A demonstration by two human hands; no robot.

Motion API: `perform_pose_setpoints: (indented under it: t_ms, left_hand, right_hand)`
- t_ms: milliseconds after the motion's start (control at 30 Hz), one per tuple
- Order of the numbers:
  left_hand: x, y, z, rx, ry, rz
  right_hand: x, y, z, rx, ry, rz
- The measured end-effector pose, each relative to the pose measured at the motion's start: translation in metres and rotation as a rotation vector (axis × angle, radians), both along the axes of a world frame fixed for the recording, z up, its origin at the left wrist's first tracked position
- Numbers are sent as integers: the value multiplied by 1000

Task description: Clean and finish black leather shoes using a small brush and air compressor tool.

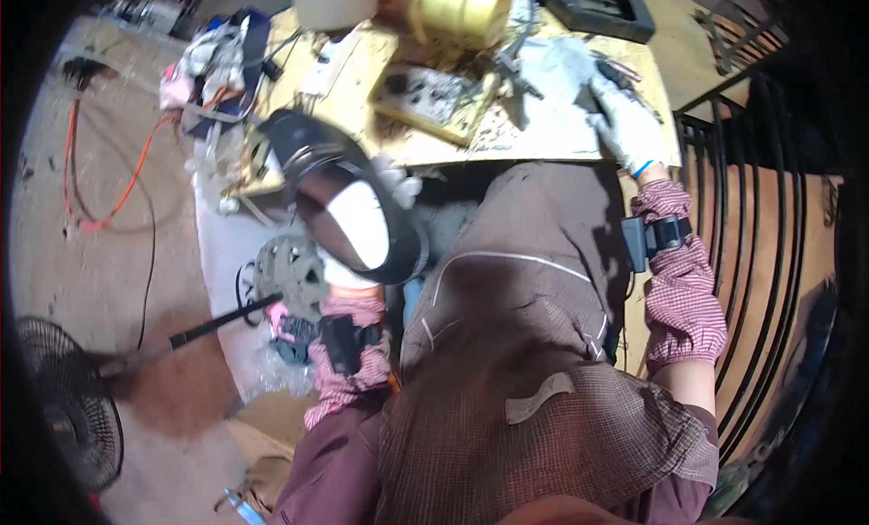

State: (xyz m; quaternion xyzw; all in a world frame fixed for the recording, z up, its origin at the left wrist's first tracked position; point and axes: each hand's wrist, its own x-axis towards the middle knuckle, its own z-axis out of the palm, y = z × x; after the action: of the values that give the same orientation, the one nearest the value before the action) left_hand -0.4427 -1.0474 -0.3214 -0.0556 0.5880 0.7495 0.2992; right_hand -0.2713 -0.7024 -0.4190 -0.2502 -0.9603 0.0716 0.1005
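Note:
My left hand (342, 270), in a white glove, grips a black shoe (405, 244) by its near end. The shoe is tilted, its opening facing up, with a brown lining and a white patch inside. Most of my left fingers are hidden by the shoe. On the right side of the table my right hand (629, 127), in a pale glove with a blue cuff edge, reaches over a white sheet (552, 72). Its fingers are apart and look empty, beside some slim tools (620, 70).
A yellow tray (425, 122) of small dark bits sits on the littered worktable (353, 100), with a yellow container (462, 9) behind. A black case (597, 9) lies at the far right. Black metal rails (742, 217) stand to the right, a fan (68, 407) to the left.

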Motion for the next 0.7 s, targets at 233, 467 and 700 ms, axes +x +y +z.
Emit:
perform_pose_setpoints:
  t_ms: [233,467,700]
  left_hand:
    - [21,-5,-75,1108,-437,-385]
    - [43,-1,-104,1338,-668,-406]
    - [19,2,-98,1266,-926,-262]
  right_hand:
    - [18,-2,27,-151,467,-100]
    - [8,-162,126,-429,669,287]
    - [35,-187,126,-711,213,833]
